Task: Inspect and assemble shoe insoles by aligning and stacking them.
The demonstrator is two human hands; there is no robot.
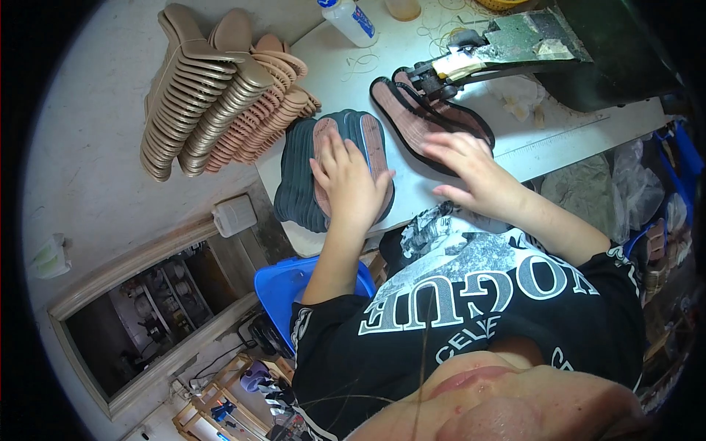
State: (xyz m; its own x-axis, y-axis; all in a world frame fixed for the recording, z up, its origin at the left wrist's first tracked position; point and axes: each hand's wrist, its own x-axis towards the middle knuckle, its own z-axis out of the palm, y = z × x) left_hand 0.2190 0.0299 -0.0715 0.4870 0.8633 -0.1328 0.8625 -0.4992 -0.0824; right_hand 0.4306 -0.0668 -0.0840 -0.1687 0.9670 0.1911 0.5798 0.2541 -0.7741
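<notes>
The left hand lies palm down with its fingers slightly apart and the thumb spread wide, resting on a pink insole at the top of a dark stack; a second pink insole shows just right of these fingers. The right hand is also open, its fingers a little apart and the thumb well clear of them, over two black-edged soles; whether the fingertips press on them cannot be told. The soles lie on the white bench, overlapping, between the right fingers and the sewing machine, whose foot end stands over their far part. A ruler lies to the right of the right fingers, along the near edge. Well beyond the left fingers stands a white bottle; to their left, well apart, are rows of gold soles and pink soles. A blue bin is nearer the body than the left fingers.
</notes>
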